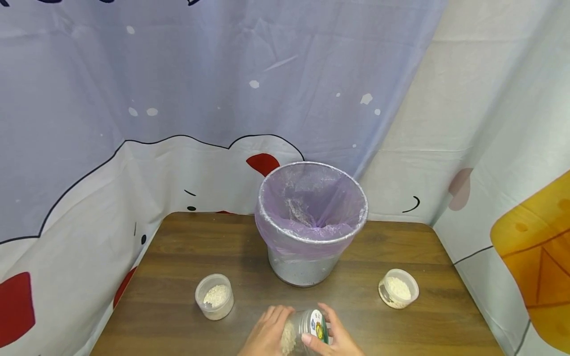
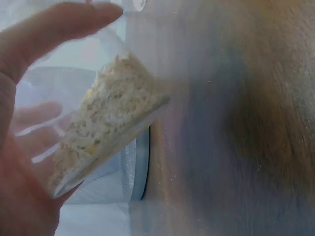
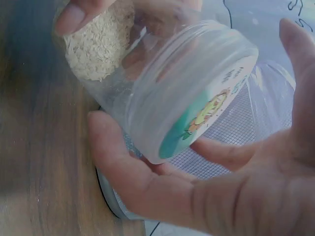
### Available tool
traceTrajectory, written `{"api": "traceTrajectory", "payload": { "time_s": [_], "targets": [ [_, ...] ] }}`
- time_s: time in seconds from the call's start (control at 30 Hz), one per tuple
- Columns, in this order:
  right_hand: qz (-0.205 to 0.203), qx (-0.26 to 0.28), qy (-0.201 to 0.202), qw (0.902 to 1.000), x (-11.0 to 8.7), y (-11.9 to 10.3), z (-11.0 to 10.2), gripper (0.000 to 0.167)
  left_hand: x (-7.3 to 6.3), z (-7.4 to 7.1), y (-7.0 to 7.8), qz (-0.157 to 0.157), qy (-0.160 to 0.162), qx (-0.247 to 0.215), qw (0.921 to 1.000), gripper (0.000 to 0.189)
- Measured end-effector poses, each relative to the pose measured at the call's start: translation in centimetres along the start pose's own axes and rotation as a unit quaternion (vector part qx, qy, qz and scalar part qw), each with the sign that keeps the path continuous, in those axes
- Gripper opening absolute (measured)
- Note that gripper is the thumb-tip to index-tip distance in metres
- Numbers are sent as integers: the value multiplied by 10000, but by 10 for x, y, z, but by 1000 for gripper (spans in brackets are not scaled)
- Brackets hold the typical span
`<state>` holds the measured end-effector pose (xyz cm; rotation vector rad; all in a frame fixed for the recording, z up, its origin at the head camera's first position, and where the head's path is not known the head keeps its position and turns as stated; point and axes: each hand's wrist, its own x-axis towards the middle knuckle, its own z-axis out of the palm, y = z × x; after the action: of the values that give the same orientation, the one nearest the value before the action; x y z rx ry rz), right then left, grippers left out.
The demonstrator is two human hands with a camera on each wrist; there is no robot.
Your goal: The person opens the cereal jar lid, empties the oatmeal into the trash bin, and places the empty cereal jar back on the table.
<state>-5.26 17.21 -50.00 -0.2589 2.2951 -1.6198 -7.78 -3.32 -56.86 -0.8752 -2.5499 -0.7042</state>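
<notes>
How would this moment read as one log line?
Left hand: grips tilted clear plastic jar | right hand: holds green-and-white labelled lid | inside jar: pale grains | beyond: silver mesh bin

A bag-lined wastebasket (image 1: 299, 273) is standing at the rear middle of the counter (image 1: 191, 247), with a curtain (image 1: 200, 89) hanging behind. One tub (image 1: 217, 313) is sitting to its front left, another to its front right, grains (image 1: 216, 295) lying in both. Before the wastebasket, a tilted jar (image 1: 301, 319) is resting between the left hand (image 1: 266, 330) and right hand (image 1: 335, 337), its lid (image 1: 318, 326) facing rightward.
</notes>
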Motion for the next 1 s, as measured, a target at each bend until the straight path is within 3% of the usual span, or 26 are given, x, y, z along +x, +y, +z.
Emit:
{"api": "traceTrajectory", "payload": {
  "time_s": [0.13, 0.27, 0.57, 0.87, 1.0],
  "targets": [
    [279, 437, -58, 9986, 1, 0, -1, 74, 2, 4, 0, 298, 577, 694, 9955, 94],
    [460, 421, -48, 9980, 2, -3, -1, 75, 4, 6, 2, 385, 862, 1054, 9899, 95],
    [502, 542, 36, 9973, 4, -4, 1, 75, 4, 5, 9, 175, 867, 1138, 9896, 94],
    [437, 995, 45, 9941, 3, -2, 1, 73, 4, 5, 10, 172, 825, 1142, 9899, 91],
    [413, 885, 42, 9952, 3, -5, 0, 74, 3, 5, 8, 201, 769, 1087, 9909, 88]
  ]
}}
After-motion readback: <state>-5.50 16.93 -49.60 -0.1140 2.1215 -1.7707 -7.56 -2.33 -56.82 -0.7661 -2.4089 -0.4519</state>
